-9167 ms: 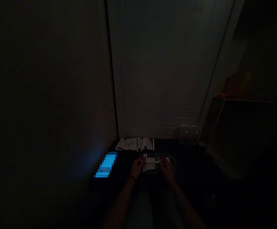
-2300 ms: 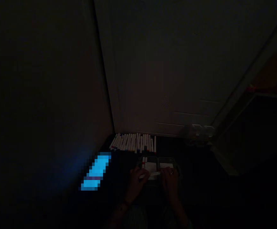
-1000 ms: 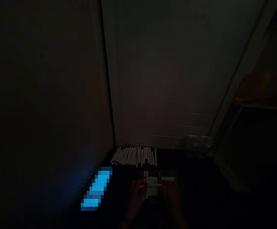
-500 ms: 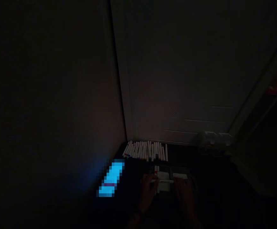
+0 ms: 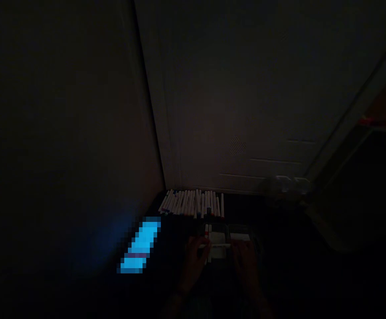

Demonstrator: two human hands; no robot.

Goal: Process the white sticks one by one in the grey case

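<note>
A white marker (image 5: 220,245) lies level between my two hands. Its left end is in the closed fingers of my left hand (image 5: 197,253), and its other end is at the fingertips of my right hand (image 5: 245,257), also closed. Beneath them is a clear plastic case (image 5: 228,227) with two side-by-side sections. Two white markers (image 5: 210,229), one with a red band, stand lengthwise in its left section, partly behind my left hand. Pale inserts show in both sections. Darkness hides the exact finger contacts.
Beyond the case, a row of several white markers (image 5: 188,203) with coloured ends lies along the wall (image 5: 206,110). A bright blue, pixelated rectangle (image 5: 141,244) is on the left. Clear plastic packaging (image 5: 287,188) sits at the back right.
The whole scene has shifted left and slightly up in the view as the head turned. Both hands keep the marker level above the case.
</note>
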